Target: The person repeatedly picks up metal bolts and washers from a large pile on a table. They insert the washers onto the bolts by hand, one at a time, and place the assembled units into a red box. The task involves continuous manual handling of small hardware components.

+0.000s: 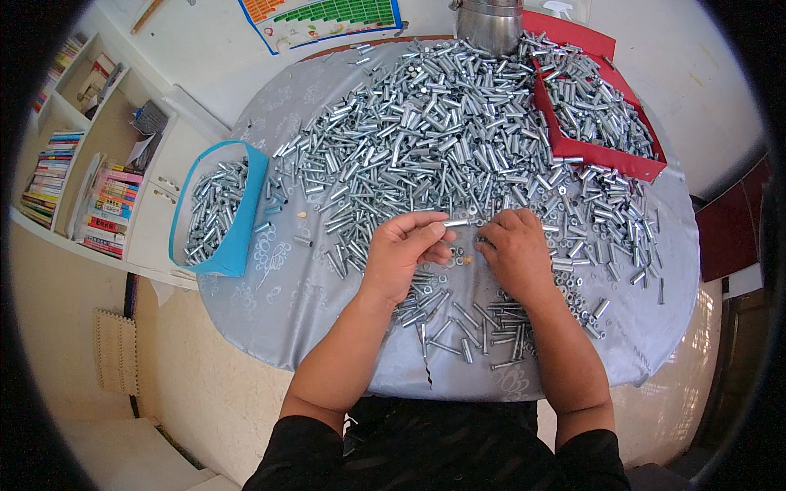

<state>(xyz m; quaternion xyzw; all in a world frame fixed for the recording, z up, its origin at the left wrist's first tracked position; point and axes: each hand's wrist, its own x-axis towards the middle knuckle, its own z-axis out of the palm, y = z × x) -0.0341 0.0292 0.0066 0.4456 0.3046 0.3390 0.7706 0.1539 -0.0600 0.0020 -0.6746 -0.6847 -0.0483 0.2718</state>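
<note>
Silver metal sleeves (426, 131) cover most of the round table (270, 303), and the left hand (403, 250) pinches one small sleeve (455, 222) between thumb and forefinger, closed tight on it, just above the table near the front edge of the pile. The right hand (514, 245) lies knuckles up just beside that sleeve, its fingers curled down onto the loose pieces, and I cannot tell if it grips anything. A blue box (246, 209) and a red box (573, 147) also contain sleeves.
</note>
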